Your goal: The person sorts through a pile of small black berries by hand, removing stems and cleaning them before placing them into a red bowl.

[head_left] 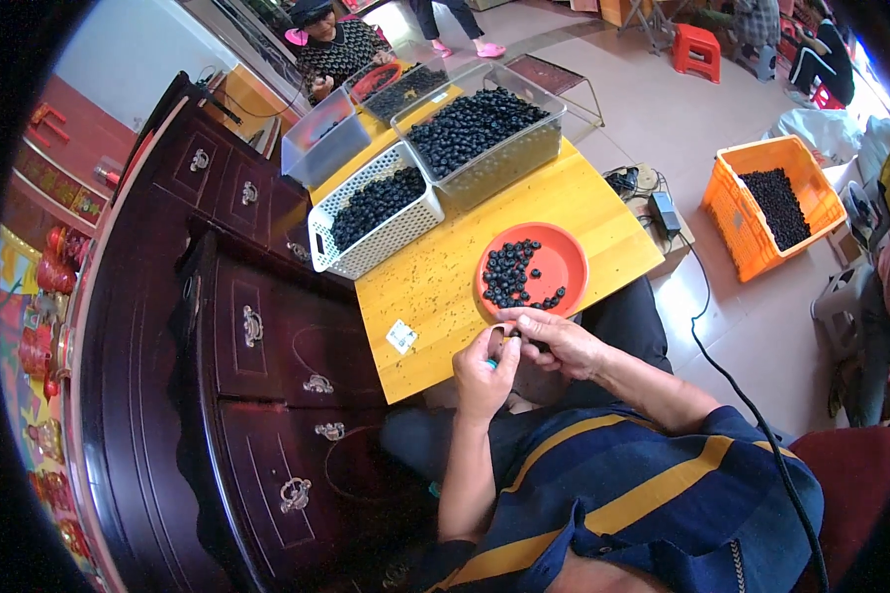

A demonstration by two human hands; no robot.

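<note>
My left hand [483, 378] and my right hand [562, 346] meet at the near edge of a red round plate [570, 259]. The fingers of both are closed. In my right hand are dark round bead-like pieces [530, 343], partly hidden by the fingers. My left thumb and forefinger pinch at the same spot, on something too small to make out; a bit of teal shows by these fingers. Dark round pieces [509, 272] lie in a loose heap on the plate's left side and along its near rim.
On the yellow table [445, 316] stand a white perforated basket [391, 225] and a clear bin [494, 163], both full of dark pieces. A dark drawer cabinet [257, 326] borders the left. An orange crate [747, 232] and a black cable [727, 371] are at right. Another person [341, 54] sits opposite.
</note>
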